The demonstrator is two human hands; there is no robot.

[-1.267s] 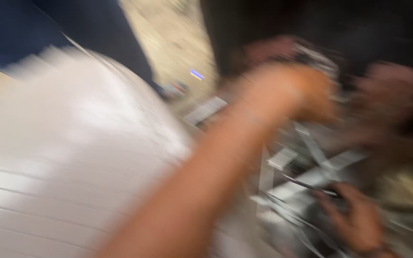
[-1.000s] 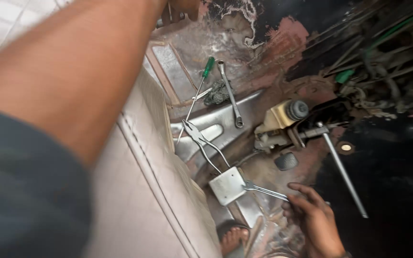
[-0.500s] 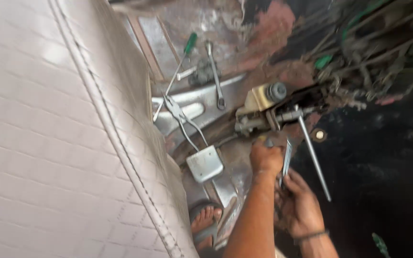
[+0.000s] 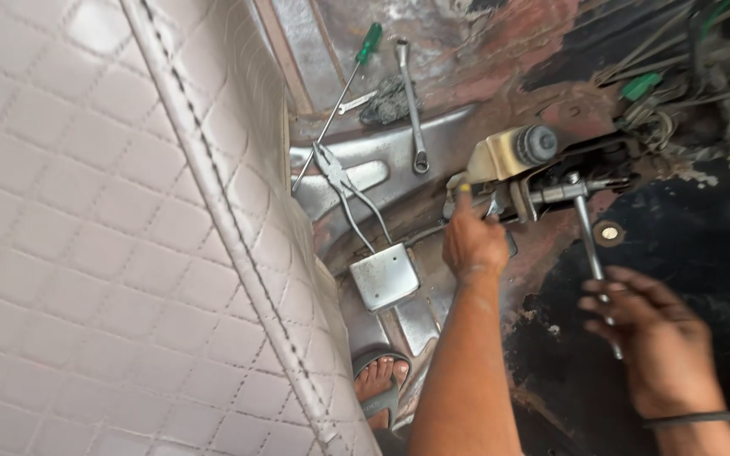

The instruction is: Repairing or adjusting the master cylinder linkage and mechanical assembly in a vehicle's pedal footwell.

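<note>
My right hand is clamped on the long ratchet handle — my left hand presses the yellowish reservoir assembly just above it, fingers together.

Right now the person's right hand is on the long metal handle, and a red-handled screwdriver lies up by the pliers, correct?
Not quite: the head view shows the screwdriver has a green handle, not red. The rest holds: the right hand grips the long metal handle, and the screwdriver lies by the pliers.
</note>
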